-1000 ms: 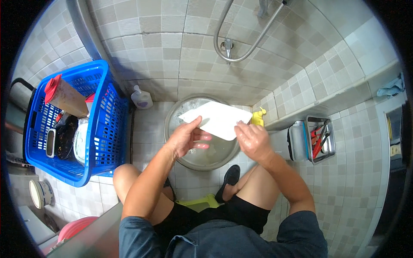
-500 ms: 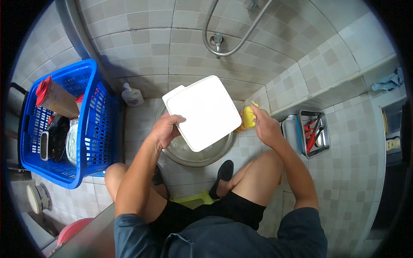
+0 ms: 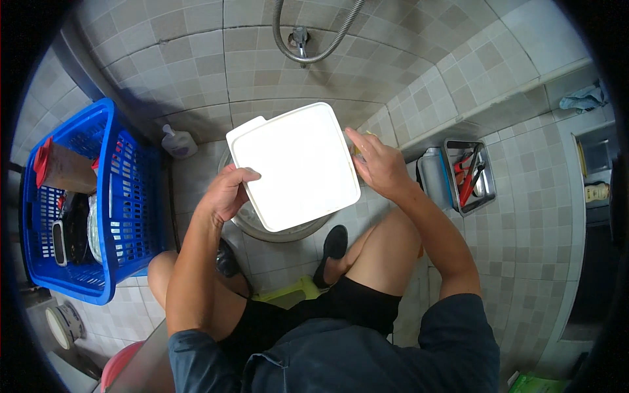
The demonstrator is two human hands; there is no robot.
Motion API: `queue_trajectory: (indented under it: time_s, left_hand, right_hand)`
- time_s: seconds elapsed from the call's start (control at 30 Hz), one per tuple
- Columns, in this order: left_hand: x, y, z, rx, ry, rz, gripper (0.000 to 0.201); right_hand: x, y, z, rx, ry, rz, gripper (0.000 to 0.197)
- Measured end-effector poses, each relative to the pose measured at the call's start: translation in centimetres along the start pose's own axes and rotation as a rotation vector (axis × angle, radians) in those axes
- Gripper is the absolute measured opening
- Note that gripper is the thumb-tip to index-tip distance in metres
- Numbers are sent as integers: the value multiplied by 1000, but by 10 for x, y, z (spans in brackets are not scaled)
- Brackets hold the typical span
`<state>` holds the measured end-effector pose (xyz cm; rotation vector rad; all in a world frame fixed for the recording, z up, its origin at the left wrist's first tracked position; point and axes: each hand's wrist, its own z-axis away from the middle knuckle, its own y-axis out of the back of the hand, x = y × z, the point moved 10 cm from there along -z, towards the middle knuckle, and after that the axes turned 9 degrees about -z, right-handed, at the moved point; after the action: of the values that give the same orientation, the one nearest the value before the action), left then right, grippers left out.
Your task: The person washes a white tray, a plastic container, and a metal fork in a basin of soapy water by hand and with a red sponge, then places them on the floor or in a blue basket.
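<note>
**White lid held up over a metal basin**

Grey tiled floor and walls fill the view, with a shower hose [image 3: 314, 46] looping down the far wall. At the far left a blue plastic basket [image 3: 124, 203] holds kitchen items, and just beside it, against the wall, stands a small pump bottle [image 3: 178, 142]. The left hand [image 3: 226, 193] has its grip closed on the left edge of a square white lid [image 3: 295, 164], thumb on top, holding it tilted above a round metal basin [image 3: 275, 229] on the floor. The right hand [image 3: 380, 164] touches the lid's right edge with fingers spread; whether it also holds something behind cannot be told. Further right, a metal tray [image 3: 468, 177] of utensils rests on the floor
</note>
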<state>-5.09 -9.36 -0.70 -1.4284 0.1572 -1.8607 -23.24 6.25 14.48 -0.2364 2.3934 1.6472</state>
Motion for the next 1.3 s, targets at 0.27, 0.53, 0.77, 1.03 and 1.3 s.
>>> queue_trajectory:
  time_s: [0.27, 0.53, 0.77, 1.03, 1.3]
  left_hand:
    - [8, -2, 1, 7, -39, 1, 38]
    - [-2, 2, -7, -13, -3, -7, 38]
    - [-5, 24, -3, 73, 50, -118, 38]
    - [39, 53, -3, 468, -438, -969, 95]
    - [-20, -50, -6, -150, -13, -1102, 24]
  right_hand:
    - [68, -35, 21, 112, -427, -523, 25]
    - [87, -82, 47, 39, -787, -1132, 32]
    - [33, -102, 32, -264, -779, -1191, 22]
    - [33, -122, 17, -344, -228, -711, 24]
    - [2, -126, 36, -417, -81, -622, 23]
